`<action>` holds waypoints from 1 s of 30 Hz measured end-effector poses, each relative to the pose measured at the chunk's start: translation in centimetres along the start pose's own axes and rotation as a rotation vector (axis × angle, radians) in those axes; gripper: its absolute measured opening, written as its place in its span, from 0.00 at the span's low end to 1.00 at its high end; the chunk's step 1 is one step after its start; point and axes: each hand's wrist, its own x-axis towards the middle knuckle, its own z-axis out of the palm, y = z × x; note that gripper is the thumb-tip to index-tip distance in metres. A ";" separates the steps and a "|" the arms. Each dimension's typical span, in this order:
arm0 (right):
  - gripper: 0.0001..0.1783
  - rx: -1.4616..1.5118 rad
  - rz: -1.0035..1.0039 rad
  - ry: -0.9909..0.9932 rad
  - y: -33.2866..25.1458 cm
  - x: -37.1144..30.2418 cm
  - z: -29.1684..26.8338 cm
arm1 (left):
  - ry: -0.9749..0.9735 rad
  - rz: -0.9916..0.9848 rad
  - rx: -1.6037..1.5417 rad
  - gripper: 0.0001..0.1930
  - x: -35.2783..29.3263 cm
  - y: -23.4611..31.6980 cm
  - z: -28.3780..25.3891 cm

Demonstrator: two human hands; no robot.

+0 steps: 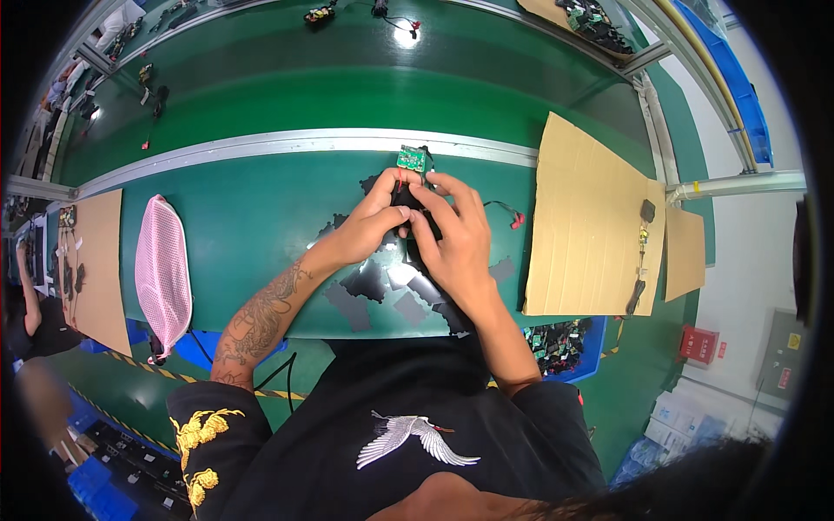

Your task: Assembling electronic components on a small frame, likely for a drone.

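Observation:
Both of my hands meet over the green work table. My left hand is closed, its thumb and fingers pinching a small black part with a red wire beside it. From the other side my right hand grips the same part, its fingers bent over it; much of the part is hidden. Just past my fingertips is a green circuit board. A thin cable with a red connector lies to the right of my right hand. Flat black cut sheets are scattered beneath and in front of my hands.
A pink mesh item lies at the left. Cardboard sheets flank the table, the right one carrying a wired assembly. A metal rail borders the far edge, before a green conveyor belt. A blue bin of circuit boards stands below right.

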 end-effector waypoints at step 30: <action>0.35 -0.210 -0.150 -0.204 2.1 5.2 -4.1 | -0.103 -0.145 -0.032 0.15 0.3 1.3 -0.2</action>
